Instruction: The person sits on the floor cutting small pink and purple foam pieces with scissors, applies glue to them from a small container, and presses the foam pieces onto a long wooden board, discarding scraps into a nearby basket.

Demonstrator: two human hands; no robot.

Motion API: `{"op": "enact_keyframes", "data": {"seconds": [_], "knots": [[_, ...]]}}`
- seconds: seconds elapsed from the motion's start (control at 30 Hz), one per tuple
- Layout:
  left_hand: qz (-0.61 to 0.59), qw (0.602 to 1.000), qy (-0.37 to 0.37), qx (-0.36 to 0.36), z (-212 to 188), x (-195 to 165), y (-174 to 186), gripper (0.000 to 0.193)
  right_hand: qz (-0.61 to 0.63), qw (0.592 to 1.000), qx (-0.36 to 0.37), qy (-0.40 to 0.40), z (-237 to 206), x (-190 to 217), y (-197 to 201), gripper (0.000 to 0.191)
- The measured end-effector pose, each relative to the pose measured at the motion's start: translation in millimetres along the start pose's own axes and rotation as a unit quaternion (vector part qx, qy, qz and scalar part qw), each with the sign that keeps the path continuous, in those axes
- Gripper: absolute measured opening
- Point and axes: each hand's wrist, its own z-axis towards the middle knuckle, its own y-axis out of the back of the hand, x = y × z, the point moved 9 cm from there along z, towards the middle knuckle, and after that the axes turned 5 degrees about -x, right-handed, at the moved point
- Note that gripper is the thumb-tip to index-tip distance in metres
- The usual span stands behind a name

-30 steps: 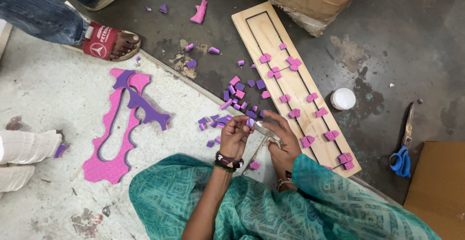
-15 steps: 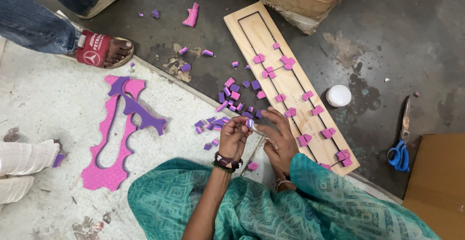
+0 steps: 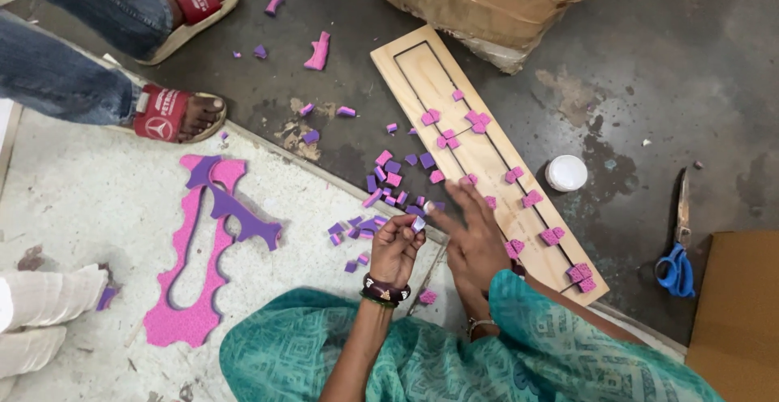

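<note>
The person's left hand (image 3: 396, 249) is curled into a loose fist, pinching a small purple foam piece (image 3: 418, 224) between thumb and fingertips; dark bangles circle the wrist. Just beside it, the right hand (image 3: 475, 236) is spread flat with fingers wide and holds nothing, its fingertips reaching over the near edge of a long wooden board (image 3: 479, 154). The board lies slanted on the ground, has a thin dark outline cut into it, and carries pink and purple foam bits in pairs along its length.

Between the hands and the board is a scatter of loose foam pieces (image 3: 388, 183), pink and purple. The hands work over the edge of a pale, stained mat (image 3: 81, 207), where a large pink foam offcut (image 3: 191, 268) with wavy cutouts lies under a purple one (image 3: 235, 211).

Beyond the mat the floor (image 3: 633, 69) is dark, blotched concrete. On it, right of the board, stands a small white lid (image 3: 565, 172), and further right lie blue-handled scissors (image 3: 675, 248) beside a brown cardboard sheet (image 3: 734, 313). A torn cardboard box (image 3: 479, 4) sits at the top. At upper left, another person's feet in red sandals (image 3: 174, 114) and jeans stand at the mat's edge.
</note>
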Motion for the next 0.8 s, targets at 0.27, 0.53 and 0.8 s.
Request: {"op": "enact_keyframes", "data": {"seconds": [0.27, 0.53, 0.8], "knots": [[0.009, 0.999, 0.027, -0.021, 22.2, 14.3, 0.4, 0.019, -0.070, 0.996, -0.006, 0.049, 4.8, -22.7, -8.9, 0.064], [0.183, 0.982, 0.007, -0.037, 116.6, 4.9, -14.7, 0.019, -0.037, 0.990, -0.115, -0.071, 9.2, -143.6, 46.1, 0.066], [0.598, 0.764, -0.230, 0.075, 312.6, -2.9, -106.4, 0.022, -0.059, 0.969, -0.153, -0.185, -16.5, -242.0, 119.7, 0.062]]}}
